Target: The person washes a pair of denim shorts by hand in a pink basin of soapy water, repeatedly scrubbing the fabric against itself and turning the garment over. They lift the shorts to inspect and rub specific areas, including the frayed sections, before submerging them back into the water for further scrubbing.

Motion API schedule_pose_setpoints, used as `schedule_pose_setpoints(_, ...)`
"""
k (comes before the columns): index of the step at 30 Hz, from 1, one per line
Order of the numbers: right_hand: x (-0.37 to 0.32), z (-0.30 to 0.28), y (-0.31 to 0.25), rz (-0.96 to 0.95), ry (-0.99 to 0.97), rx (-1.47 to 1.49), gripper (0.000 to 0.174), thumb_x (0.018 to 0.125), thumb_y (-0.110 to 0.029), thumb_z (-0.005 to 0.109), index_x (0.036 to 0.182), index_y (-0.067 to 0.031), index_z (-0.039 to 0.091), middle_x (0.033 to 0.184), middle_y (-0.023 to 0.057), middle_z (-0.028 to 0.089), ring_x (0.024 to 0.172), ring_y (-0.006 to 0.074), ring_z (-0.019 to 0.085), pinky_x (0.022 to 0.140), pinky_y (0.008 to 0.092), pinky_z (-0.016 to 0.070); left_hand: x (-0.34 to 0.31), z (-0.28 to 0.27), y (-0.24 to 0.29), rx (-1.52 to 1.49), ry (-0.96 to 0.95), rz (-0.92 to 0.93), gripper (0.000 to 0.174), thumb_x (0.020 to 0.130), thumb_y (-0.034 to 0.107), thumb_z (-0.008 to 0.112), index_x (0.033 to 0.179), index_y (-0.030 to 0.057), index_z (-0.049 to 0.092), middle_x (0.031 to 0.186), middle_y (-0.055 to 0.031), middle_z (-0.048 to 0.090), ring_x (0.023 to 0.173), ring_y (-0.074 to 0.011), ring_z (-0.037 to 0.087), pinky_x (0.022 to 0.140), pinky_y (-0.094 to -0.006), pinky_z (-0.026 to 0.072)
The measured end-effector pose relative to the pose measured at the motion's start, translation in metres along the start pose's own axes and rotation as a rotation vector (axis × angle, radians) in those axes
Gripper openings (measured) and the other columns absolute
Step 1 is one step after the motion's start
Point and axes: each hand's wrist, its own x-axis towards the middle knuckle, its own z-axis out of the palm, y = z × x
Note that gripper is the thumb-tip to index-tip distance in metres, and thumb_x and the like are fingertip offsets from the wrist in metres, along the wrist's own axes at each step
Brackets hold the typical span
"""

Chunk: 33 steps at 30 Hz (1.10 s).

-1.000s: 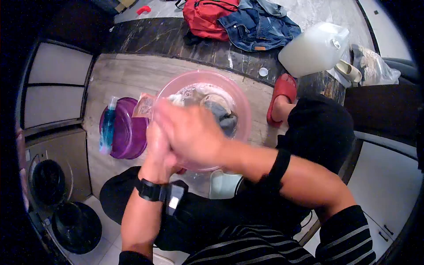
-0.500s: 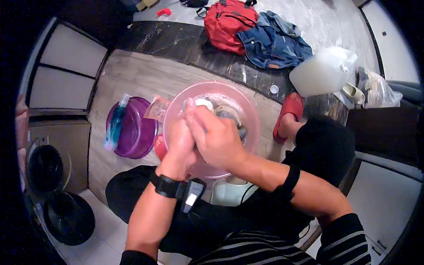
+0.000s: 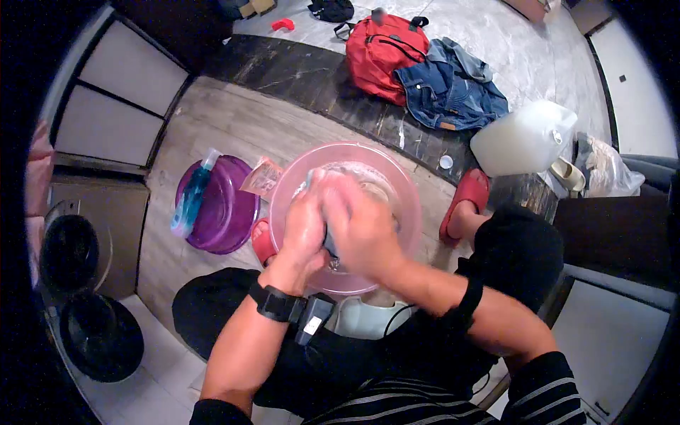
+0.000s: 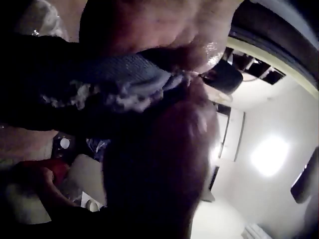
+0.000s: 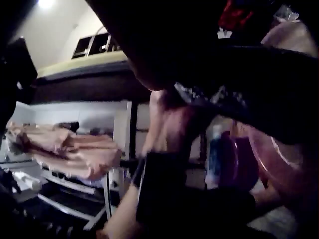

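Over the pink basin [image 3: 412, 205] both hands are held together on a soapy grey-blue cloth [image 4: 124, 77]. The left hand [image 3: 304, 225] grips it from the left side, its fingers partly hidden. Against it, the right hand [image 3: 365, 234] is curled round the same cloth, blurred in the head view. In the left wrist view suds cling to the cloth between the two hands. Foamy water and a light-coloured item [image 3: 375, 190] lie in the basin behind the hands. The right wrist view is dark, with a sudsy strip of cloth in it.
A purple basin [image 3: 230, 212] with a blue bottle [image 3: 193, 198] stands on the left, and a packet [image 3: 262, 177] lies beside the pink basin. Beyond are a red bag [image 3: 382, 60], a denim garment [image 3: 450, 88] and a white jug [image 3: 520, 142]. Black round tubs [image 3: 103, 340] stand lower left.
The head view has shifted, so the surroundings sit lower and further right. The hands have stayed together over the basin, and grey-blue cloth now shows between them.
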Motion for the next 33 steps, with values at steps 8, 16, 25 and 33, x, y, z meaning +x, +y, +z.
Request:
schedule_pose_setpoints(8,0.003,-0.005,0.004,0.093,0.039,-0.058,0.025,0.092,-0.023,0.044,0.101,-0.0040,0.059,0.090,0.0253,0.062,0.082,0.0400,0.061,0.067,0.0484,0.0481,0.010,-0.005,-0.006,0.036,-0.046,0.019,0.048,0.096,0.042,0.040,0.124,0.0049,0.048,0.118,-0.0103,0.057,0.107,-0.0224,0.056,0.093,-0.0367,0.0455)
schedule_pose_setpoints(16,0.006,-0.003,0.002,0.087,-0.007,-0.030,0.028,0.092,-0.026,0.044,0.100,-0.0029,0.057,0.088,0.0249,0.061,0.081,0.0435,0.059,0.068,0.0506,0.0471,0.015,-0.009,-0.008,0.061,-0.046,0.004,0.047,0.097,0.040,0.038,0.125,0.0043,0.048,0.118,-0.0094,0.057,0.108,-0.0212,0.055,0.093,-0.0352,0.0447)
schedule_pose_setpoints(25,0.005,-0.008,-0.005,0.120,-0.042,-0.007,0.028,0.092,-0.027,0.043,0.103,-0.0053,0.057,0.090,0.0237,0.061,0.079,0.0432,0.059,0.069,0.0499,0.0478,0.015,-0.013,-0.010,-0.006,-0.012,-0.048,0.046,0.095,0.042,0.042,0.122,0.0050,0.049,0.112,-0.0087,0.060,0.100,-0.0206,0.059,0.087,-0.0350,0.0480)
schedule_pose_setpoints(33,-0.004,-0.002,0.007,0.143,-0.098,0.051,0.027,0.090,-0.026,0.051,0.107,-0.0061,0.058,0.099,0.0218,0.062,0.091,0.0382,0.060,0.078,0.0407,0.0470,0.005,-0.004,-0.006,-0.076,-0.002,-0.025,0.040,0.096,0.040,0.042,0.105,0.0033,0.057,0.092,-0.0063,0.062,0.082,-0.0150,0.061,0.071,-0.0300,0.0508)
